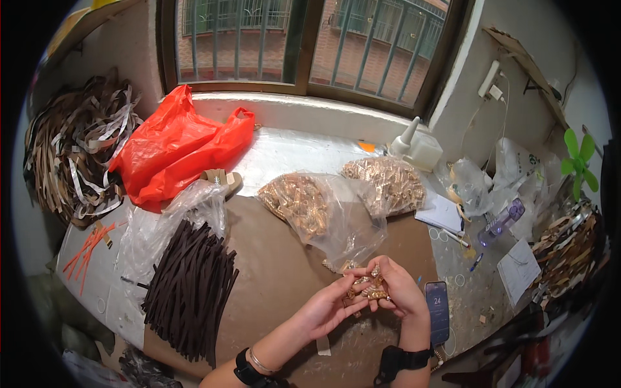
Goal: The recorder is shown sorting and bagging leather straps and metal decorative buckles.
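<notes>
My two hands meet over the brown mat (pixel 272 258), in front of the clear bags. Small gold-coloured metal pieces, which look like buckles (pixel 375 292), are gathered between them. My right hand (pixel 402 288) curls its fingers round several of these pieces. From the left, my left hand (pixel 325 309) is turned palm up, its fingers bent against the same cluster. The exact shape of the pieces is too small to tell. Just beyond my fingers lies the mouth of a clear plastic bag (pixel 343 223) filled with similar gold pieces, a few of them spilling at its edge.
A second bag of gold pieces (pixel 388 184) lies behind. Dark brown strips (pixel 191 291) are piled at left, near a red plastic bag (pixel 174 149). A phone (pixel 437 313) rests right of my wrist; a white squeeze bottle (pixel 420 149) stands by the window.
</notes>
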Demonstrator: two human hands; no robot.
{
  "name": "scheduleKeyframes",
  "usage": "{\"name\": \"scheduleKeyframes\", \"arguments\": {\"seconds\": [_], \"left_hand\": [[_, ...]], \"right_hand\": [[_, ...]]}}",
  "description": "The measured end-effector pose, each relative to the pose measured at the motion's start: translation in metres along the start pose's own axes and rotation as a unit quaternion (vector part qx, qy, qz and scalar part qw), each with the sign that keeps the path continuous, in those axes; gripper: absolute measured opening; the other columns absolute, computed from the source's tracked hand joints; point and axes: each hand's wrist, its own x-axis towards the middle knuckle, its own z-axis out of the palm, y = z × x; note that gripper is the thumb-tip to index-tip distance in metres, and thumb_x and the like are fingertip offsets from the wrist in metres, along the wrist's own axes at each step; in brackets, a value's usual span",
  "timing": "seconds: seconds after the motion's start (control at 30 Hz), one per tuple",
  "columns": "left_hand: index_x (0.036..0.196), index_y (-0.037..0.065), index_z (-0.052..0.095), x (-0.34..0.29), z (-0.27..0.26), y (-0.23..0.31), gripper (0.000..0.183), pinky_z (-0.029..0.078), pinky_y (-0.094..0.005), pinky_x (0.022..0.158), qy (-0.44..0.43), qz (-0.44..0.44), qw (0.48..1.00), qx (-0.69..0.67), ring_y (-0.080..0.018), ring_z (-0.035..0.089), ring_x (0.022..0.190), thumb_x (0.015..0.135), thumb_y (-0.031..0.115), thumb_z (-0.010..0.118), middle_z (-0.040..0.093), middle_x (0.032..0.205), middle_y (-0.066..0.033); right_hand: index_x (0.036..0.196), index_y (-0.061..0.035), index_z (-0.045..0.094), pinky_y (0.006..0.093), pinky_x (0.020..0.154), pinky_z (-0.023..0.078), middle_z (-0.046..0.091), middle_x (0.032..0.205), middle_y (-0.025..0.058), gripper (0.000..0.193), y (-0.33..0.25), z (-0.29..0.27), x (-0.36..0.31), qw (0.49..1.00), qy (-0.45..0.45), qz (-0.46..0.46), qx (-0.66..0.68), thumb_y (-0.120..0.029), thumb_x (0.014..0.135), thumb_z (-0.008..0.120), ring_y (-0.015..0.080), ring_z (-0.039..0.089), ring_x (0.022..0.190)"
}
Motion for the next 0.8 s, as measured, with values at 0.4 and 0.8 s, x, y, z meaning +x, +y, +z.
{"name": "scheduleKeyframes", "arguments": {"seconds": [0.4,0.8], "left_hand": [[0.131,0.008,0.045,0.007,-0.016,-0.009,0.038,0.040,-0.0288,0.100,0.027,0.034,0.995,0.094,-0.0119,0.052,0.113,0.096,0.020,0.052,0.054,0.125,-0.0030],[0.145,0.012,0.030,0.009,-0.011,-0.011,0.053,0.038,-0.0260,0.098,0.059,0.111,0.962,0.243,-0.0088,0.046,0.115,0.098,0.022,0.051,0.045,0.135,-0.0014]], "right_hand": [[0.099,-0.0066,0.047,0.0167,0.027,0.023,0.056,0.086,0.0101,0.039,0.019,-0.015,0.011,0.998,-0.008,0.031,0.048,-0.043,0.101,0.033,0.0131,0.054,0.041],[0.093,-0.0001,0.063,0.0227,0.065,0.047,0.067,0.090,0.0090,0.020,0.026,-0.019,0.032,0.856,0.221,-0.340,-0.322,-0.019,0.093,0.056,0.0128,0.061,0.074]]}}
